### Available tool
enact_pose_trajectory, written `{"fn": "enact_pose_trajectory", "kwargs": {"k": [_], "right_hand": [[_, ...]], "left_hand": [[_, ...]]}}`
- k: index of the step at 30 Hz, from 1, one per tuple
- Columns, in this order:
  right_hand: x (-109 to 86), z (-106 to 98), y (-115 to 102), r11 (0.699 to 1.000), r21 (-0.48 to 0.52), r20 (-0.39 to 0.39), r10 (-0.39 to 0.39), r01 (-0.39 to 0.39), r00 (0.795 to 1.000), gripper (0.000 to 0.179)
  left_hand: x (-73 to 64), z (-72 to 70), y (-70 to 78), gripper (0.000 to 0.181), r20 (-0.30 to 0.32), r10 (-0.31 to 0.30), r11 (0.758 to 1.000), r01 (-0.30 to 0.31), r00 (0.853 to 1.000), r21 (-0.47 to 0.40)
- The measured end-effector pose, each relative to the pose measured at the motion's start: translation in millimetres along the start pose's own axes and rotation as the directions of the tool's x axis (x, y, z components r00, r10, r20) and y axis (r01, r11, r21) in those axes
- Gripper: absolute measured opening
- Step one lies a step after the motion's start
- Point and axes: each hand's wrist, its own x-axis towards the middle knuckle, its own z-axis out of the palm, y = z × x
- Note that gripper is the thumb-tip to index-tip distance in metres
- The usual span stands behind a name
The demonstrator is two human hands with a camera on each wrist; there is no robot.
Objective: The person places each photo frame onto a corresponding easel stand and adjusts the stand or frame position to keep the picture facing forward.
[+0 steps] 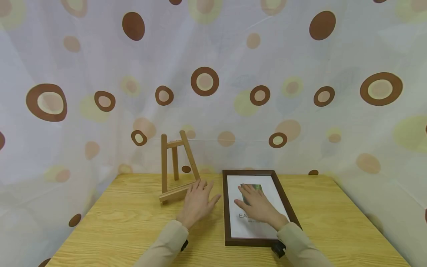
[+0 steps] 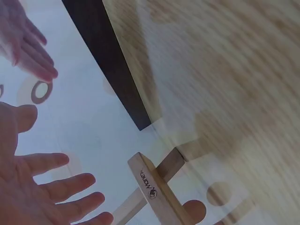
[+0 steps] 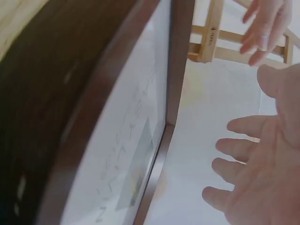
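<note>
A small wooden easel [image 1: 175, 191] stands upright on the left half of the table. My left hand [image 1: 197, 202], fingers spread, is just in front of its right end; the left wrist view shows this hand [image 2: 42, 187] with nothing in it and apart from the easel's printed ledge [image 2: 152, 187]. To the right lies a dark brown picture frame [image 1: 227, 207] with a white sheet [image 1: 267, 230] bearing a small dark picture and letters. Over it is my right hand [image 1: 260, 207], fingers extended. In the right wrist view the right hand [image 3: 262, 164] holds nothing and shows a gap to the frame [image 3: 180, 61].
The wooden table [image 1: 110, 226] has its back edge against a white curtain [image 1: 227, 115] patterned with brown and yellow ovals. Curtain also hangs along both sides. A small black device [image 1: 278, 249] sits at the right wrist, beside the frame's front corner.
</note>
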Motion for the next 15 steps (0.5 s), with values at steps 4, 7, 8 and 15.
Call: {"fn": "enact_pose_trajectory", "kwargs": {"k": [4, 7, 8, 15], "right_hand": [[0.4, -4, 2, 0.989, 0.145, -0.027, 0.033, -0.029, 0.999, 0.057], [0.5, -6, 3, 0.972, 0.225, -0.024, 0.073, -0.066, 0.997, 0.051], [0.3, -7, 4, 0.968, 0.24, -0.022, 0.083, -0.075, 0.996, 0.048], [0.8, -10, 13, 0.909, 0.387, 0.053, 0.144, -0.154, 0.988, 0.044]], "left_hand": [[0.8, 2.0, 2.5, 0.06, -0.008, -0.068, 0.985, 0.066, 0.998, -0.158], [1.4, 3.3, 2.9, 0.066, 0.036, -0.134, 0.935, 0.138, 0.99, -0.327], [1.5, 3.6, 2.9, 0.068, 0.053, -0.151, 0.914, 0.159, 0.987, -0.373], [5.4, 5.6, -1.8, 0.064, 0.124, -0.186, 0.804, 0.224, 0.975, -0.55]]}}
